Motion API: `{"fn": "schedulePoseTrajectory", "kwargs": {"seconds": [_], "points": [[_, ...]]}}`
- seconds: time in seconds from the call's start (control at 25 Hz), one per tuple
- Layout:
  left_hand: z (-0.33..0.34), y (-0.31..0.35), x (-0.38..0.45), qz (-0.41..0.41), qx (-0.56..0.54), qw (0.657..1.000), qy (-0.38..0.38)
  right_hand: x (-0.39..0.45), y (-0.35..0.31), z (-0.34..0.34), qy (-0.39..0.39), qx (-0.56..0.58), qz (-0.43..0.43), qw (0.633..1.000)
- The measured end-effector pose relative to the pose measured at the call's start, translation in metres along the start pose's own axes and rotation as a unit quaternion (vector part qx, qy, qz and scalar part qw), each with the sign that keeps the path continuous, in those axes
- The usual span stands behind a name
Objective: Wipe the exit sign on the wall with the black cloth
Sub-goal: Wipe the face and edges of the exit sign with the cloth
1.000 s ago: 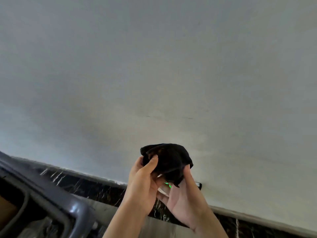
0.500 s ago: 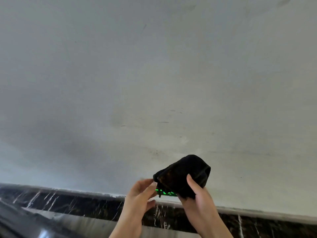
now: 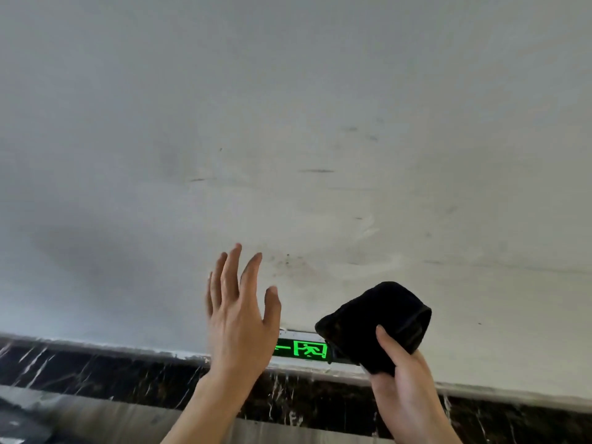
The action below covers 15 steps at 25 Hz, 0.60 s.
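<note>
A bunched black cloth (image 3: pixel 378 318) is gripped in my right hand (image 3: pixel 403 382), held up in front of the wall. The exit sign (image 3: pixel 302 350), a dark strip with a glowing green arrow and running figure, sits low on the wall just above the baseboard. The cloth covers the sign's right end; whether it touches the sign I cannot tell. My left hand (image 3: pixel 238 318) is raised to the left of the sign, fingers spread, holding nothing; its palm hides the sign's left end.
The pale grey wall (image 3: pixel 288 139) fills most of the view, with scuff marks above the sign. A black marble baseboard (image 3: pixel 105 370) with white veins runs along its foot, and a glossy floor strip (image 3: pixel 96 418) lies below.
My left hand has let go of the cloth and moved up and left with fingers spread. The right hand keeps the cloth, now to the sign's right, and more of the green sign shows.
</note>
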<state>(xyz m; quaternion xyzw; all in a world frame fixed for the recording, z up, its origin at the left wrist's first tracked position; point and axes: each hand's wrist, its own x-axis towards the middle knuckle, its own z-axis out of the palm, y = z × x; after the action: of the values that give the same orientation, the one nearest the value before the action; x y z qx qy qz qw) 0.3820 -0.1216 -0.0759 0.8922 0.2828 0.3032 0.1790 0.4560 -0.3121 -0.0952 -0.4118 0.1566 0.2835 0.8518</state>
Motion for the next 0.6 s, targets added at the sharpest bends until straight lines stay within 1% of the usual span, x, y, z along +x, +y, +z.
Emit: {"fn": "schedulePoseTrajectory", "kwargs": {"seconds": [0.12,0.28,0.44,0.6], "points": [[0.049,-0.039,0.011,0.118,0.061,0.99,0.048,0.033,0.032,-0.009,-0.008,-0.005,0.0,1.0],[0.112,-0.084,0.025,0.243,0.106,0.959,0.103,0.072,0.074,-0.027,-0.023,-0.033,-0.016,0.999],[0.165,-0.121,0.047,0.36,0.163,0.906,0.154,0.113,0.119,-0.058,-0.029,-0.03,-0.034,0.999],[0.198,-0.136,0.065,0.48,0.22,0.83,0.179,0.146,0.154,-0.089,-0.035,-0.029,-0.043,0.998]]}}
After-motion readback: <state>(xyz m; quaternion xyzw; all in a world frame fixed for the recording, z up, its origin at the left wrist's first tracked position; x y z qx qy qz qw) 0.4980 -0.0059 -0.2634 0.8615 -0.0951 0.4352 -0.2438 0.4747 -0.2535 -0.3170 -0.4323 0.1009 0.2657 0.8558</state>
